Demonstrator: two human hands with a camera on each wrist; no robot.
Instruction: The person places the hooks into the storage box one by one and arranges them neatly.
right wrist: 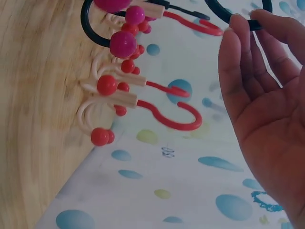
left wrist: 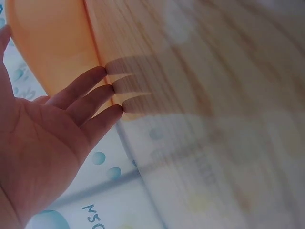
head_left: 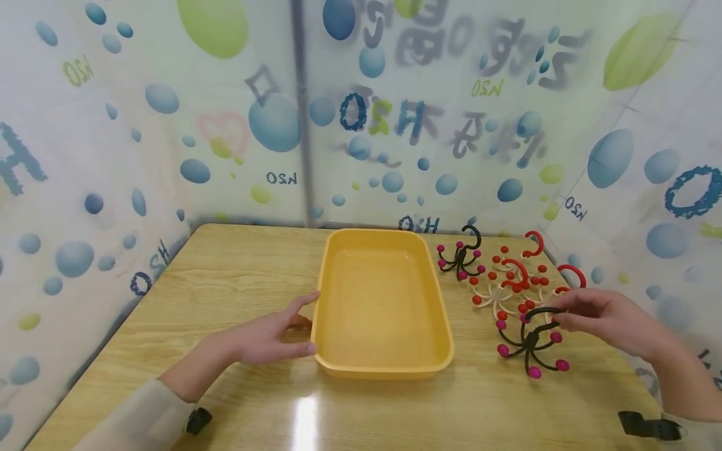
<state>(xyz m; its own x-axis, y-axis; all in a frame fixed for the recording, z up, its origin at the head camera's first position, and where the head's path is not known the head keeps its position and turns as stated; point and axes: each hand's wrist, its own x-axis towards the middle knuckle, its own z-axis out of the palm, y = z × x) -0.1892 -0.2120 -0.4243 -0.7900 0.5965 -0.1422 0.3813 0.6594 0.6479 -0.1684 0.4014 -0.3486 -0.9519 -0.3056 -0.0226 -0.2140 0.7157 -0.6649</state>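
A yellow plastic tray lies on the wooden table, nothing in it. My left hand rests against its left side, thumb and fingers spread; in the left wrist view the straight fingertips touch the tray's outer wall. At the right, my right hand pinches the hooked handle of a black head massager with pink ball tips. The right wrist view shows the fingertips on the black hook. Whether its legs touch the table cannot be told.
Behind the right hand stand several cream head massagers with red hooks and red balls, close together. Another black massager with pink balls stands by the tray's far right corner. A patterned curtain borders the wooden table.
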